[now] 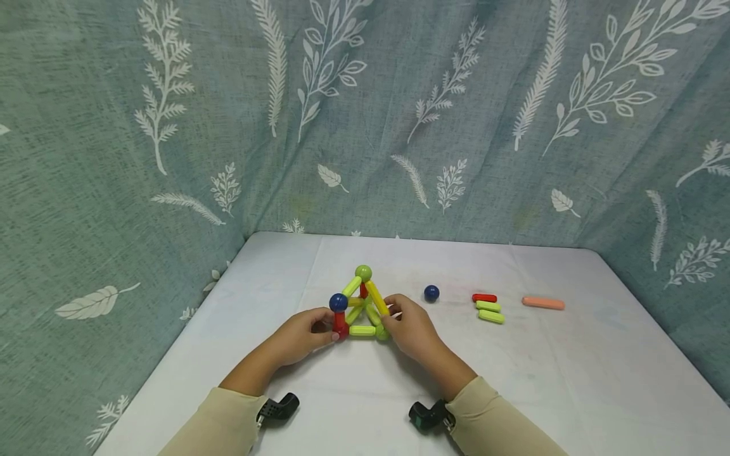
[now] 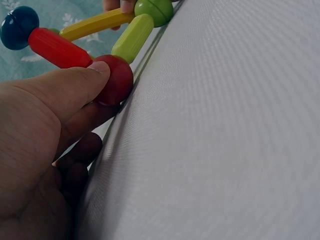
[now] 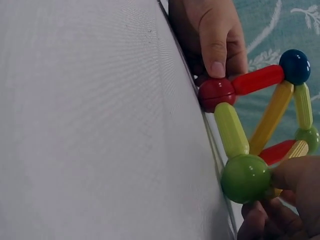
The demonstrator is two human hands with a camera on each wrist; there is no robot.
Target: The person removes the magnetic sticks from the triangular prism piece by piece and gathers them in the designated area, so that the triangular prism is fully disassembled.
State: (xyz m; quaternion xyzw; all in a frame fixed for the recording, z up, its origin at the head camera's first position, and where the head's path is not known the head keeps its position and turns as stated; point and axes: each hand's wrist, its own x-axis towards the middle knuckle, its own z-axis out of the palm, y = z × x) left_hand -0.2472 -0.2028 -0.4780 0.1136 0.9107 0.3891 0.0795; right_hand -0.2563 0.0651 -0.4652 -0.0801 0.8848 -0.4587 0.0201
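Note:
A frame of ball-and-stick magnetic pieces stands on the white table between both hands. My left hand pinches the red ball at its near left corner, thumb on top. From that ball a red stick rises to a blue ball. My right hand pinches the long yellow stick at its lower end, right beside the near green ball. A light green stick joins the red and green balls. Another green ball tops the frame.
Right of the frame lie a loose blue ball, a short red stick, two light green sticks and a longer orange stick. Patterned cloth hangs behind the white table and along its sides.

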